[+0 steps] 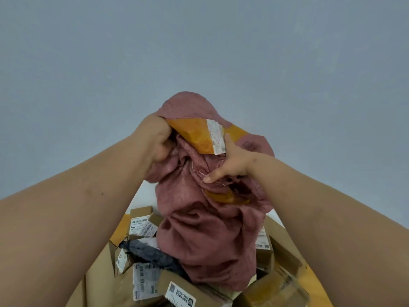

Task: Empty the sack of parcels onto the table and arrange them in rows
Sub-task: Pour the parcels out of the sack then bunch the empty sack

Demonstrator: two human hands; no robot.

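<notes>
Both hands, left [158, 141] and right [230, 163], clutch the upended sack [205, 240]; most parcels [146, 282] lie heaped below, none in rows yet.

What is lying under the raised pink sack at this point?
Under the pink sack lie brown cardboard parcels with white labels and a dark grey bag. Whatever lies directly below the sack's folds is covered.

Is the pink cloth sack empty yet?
Cannot tell. The pink cloth sack hangs upturned over the spilled cardboard parcels; its inside is hidden.
</notes>
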